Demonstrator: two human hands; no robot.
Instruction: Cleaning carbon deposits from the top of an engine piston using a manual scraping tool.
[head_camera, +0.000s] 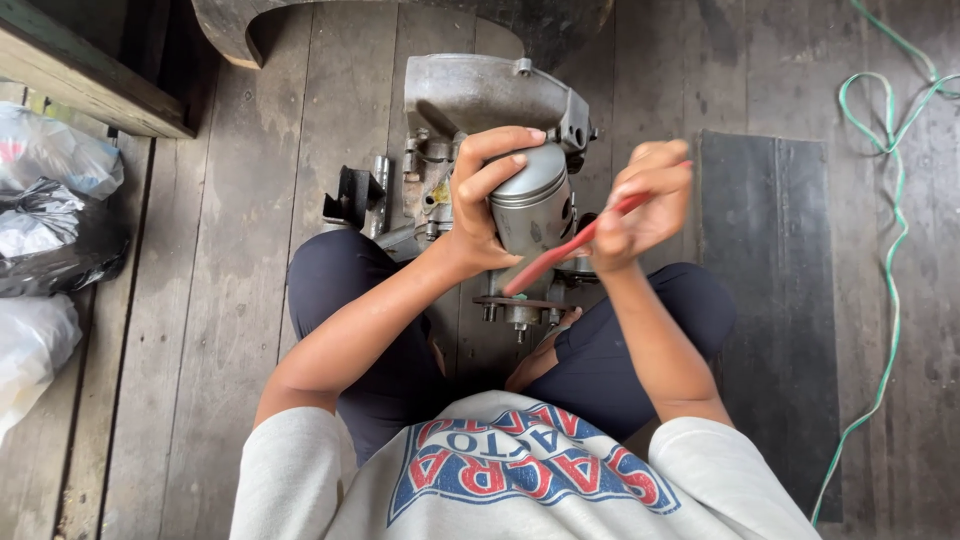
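Plastic bags (45, 215), some white and one black, lay heaped at the far left of my view, at the edge of the grey plank floor (240, 300). A dark wooden beam (90, 85) ran across the upper left corner above them.

Moving inward, I saw the person seated on the boards with dark trousers and a pale printed shirt, knees spread around an engine block (480, 110) that stood on the floor between the legs. A small black bracket (353, 195) stuck out from the left side of that block.

My left hand (485, 195) was curled tight around a grey metal piston (535, 205), thumb and fingers wrapped over its crown and side, holding it up just above the engine's lower studs and in front of the casing. The piston was tilted, its ring grooves showing near the top.

Just to the right, my right hand (645, 200) was closed around a red-handled tool (565, 250), a slim stick whose working end I could not make out. The handle ran down and left from the fist, crossing in front of the piston's lower skirt; whether it touched the metal I could not tell. That hand looked slightly blurred.

Further right, a dark flat mat (770, 300) lay on the planks, and beyond it a green cord (890, 240) snaked along the floor toward the right edge.
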